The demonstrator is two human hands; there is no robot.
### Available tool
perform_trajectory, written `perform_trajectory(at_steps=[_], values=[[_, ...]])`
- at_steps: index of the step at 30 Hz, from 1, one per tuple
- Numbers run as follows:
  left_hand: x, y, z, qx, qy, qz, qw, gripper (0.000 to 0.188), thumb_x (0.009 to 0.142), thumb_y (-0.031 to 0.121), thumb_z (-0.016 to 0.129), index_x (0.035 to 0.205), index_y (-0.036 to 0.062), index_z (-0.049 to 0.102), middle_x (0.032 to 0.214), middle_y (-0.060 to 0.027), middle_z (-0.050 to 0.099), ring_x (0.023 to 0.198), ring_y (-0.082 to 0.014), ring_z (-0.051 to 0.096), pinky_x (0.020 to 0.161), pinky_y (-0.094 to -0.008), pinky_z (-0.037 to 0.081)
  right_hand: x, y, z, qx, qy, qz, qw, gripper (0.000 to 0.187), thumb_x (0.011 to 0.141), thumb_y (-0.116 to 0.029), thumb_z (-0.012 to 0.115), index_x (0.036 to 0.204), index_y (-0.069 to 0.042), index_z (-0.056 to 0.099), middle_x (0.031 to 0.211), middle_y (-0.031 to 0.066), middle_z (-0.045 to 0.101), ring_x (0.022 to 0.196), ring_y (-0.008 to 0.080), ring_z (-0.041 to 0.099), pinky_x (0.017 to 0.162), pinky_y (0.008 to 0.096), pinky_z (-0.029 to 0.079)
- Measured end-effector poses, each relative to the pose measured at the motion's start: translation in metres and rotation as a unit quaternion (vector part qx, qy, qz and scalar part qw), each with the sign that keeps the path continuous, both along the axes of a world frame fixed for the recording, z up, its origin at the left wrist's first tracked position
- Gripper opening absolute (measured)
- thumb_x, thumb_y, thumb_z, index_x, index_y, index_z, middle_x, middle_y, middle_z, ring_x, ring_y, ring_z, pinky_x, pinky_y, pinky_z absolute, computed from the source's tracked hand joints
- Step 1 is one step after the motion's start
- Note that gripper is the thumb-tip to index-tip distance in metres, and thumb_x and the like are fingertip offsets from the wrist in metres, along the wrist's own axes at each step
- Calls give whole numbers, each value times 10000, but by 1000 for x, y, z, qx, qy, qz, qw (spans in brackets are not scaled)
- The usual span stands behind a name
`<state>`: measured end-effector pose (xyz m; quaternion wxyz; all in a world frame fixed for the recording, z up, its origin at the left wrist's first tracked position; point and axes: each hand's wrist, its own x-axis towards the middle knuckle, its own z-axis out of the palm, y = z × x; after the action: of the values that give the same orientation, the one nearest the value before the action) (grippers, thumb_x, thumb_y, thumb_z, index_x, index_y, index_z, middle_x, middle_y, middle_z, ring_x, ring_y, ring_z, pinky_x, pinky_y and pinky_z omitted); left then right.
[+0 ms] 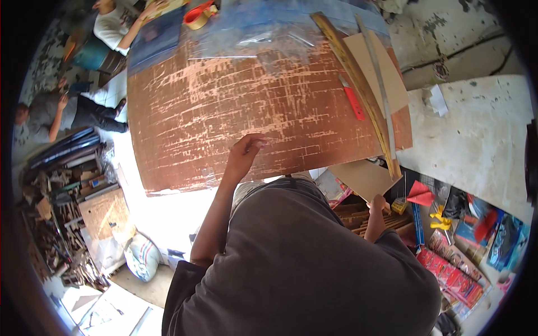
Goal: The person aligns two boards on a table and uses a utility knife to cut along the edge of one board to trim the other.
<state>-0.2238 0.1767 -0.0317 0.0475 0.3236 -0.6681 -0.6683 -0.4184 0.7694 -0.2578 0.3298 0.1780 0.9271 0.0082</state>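
Over the near part of the scratched brown worktable [196,123], my left hand [246,152] is raised with its fingers curled together; anything between them is too small to make out. Low on the right, beside my body, my right hand [379,204] grips the edge of a thin brown board [364,178]. This board hangs just off the table's near right corner. A red utility knife [353,101] lies on the tabletop, left of a long wooden strip [358,84]. A grey metal ruler [380,78] rests across another brown board [395,84].
Clear plastic sheeting [258,33] covers the table's far side, with a red tape roll [196,19] there. Two people sit at the far left. Scrap wood [61,224] and a stuffed sack [142,256] are left; yellow-handled clamps [441,218] and packages lie right.
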Motion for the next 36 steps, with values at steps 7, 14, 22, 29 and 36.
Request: perform_trajectory(at_steps=[7,14,22,29,36], values=[[33,-12,-19,-11,29,38,999,245,979,118,572,1199,21,622,1042,-101,714,985,-168,674,879,-334,530,53,-55,31,196,-47,365,909,563,663,-453,883,1026,-51,730,1048,109,725,971,266,706,754,350,603],[59,-42,-33,-36,52,-15,998,242,980,116,578,1203,38,628,1090,-76,692,1010,-167,653,890,-320,514,129,-59,55,114,128,191,966,335,961,-341,560,1061,-54,701,974,164,723,896,335,717,725,455,599],[105,-90,-50,-7,72,-46,996,256,973,80,550,1217,44,621,1144,-79,657,1043,-177,632,921,-330,509,154,-143,239,-25,359,197,912,372,1025,-278,444,1295,-61,578,1007,290,668,861,482,648,700,563,534],[120,-120,-80,184,118,-56,974,291,971,44,526,1251,-10,582,1093,-109,677,997,-171,658,802,-285,529,131,-207,479,-85,346,299,885,361,1037,-245,426,1274,-12,567,1173,223,659,1111,408,624,878,422,496],[104,-114,-88,212,125,-118,962,308,999,185,580,1240,-6,580,1041,-100,691,905,-146,657,744,-267,518,171,-217,719,-215,442,241,837,418,1060,-295,463,1345,3,536,1340,108,559,1254,178,490,1074,313,349]])
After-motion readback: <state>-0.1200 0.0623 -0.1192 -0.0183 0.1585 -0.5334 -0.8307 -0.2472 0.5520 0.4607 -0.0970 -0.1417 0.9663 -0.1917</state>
